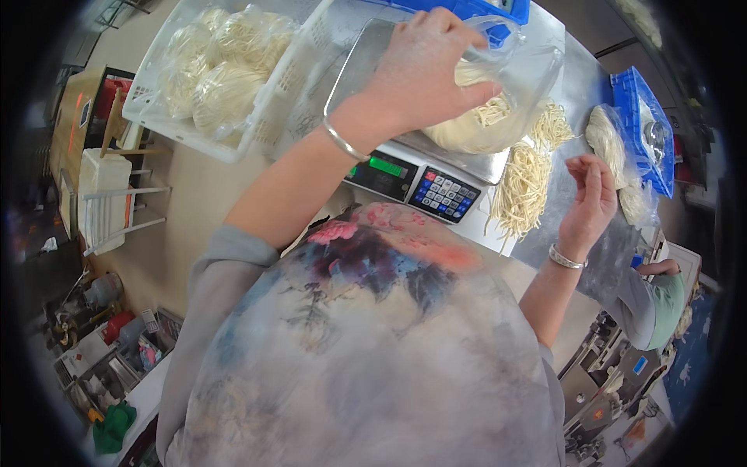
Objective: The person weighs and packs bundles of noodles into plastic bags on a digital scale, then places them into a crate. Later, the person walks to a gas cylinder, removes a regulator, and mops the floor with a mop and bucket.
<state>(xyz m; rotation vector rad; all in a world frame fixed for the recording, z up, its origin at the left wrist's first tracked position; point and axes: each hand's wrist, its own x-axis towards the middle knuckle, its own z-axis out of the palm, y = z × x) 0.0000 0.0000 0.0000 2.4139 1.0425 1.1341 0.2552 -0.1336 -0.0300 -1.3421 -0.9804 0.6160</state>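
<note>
My left hand (432, 74) reaches over the steel pan (350, 82) of a digital scale. Its thumb and fingers are spread apart at the mouth of a clear plastic bag (533, 74) of noodles. That bag lies on the pan, its top loose and crumpled. Right of the scale, loose noodles (520, 191) hang in a bundle over the pan's side, with another small heap (551, 124) behind them. My right hand (589, 204) is raised beside the bundle, fingers curled and fingertips together. Whether anything is pinched there is too small to tell.
A white plastic crate (261, 117) at the left holds several bagged noodle portions. The scale's keypad (443, 194) faces me. At the right are more bagged noodles (605, 144) and a blue basket (661, 148). Another blue basket (510, 9) stands behind the scale. Another person (654, 303) is farther right.
</note>
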